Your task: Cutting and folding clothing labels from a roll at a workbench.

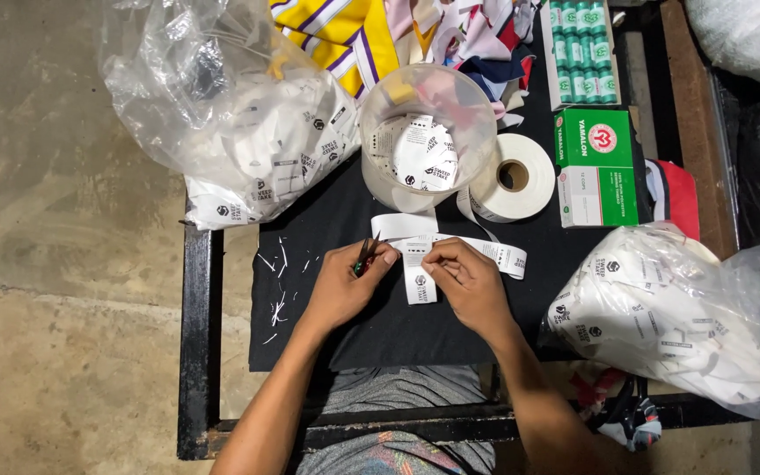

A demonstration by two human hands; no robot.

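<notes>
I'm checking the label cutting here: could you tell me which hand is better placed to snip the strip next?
The left hand: it already holds the small snips beside the white label strip, which the right hand pinches.

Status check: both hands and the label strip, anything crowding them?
Left hand grips small snips, blades at the strip. Right hand pinches white label strip running off the roll. Plastic tub of cut labels just behind; nothing between the hands.
</notes>
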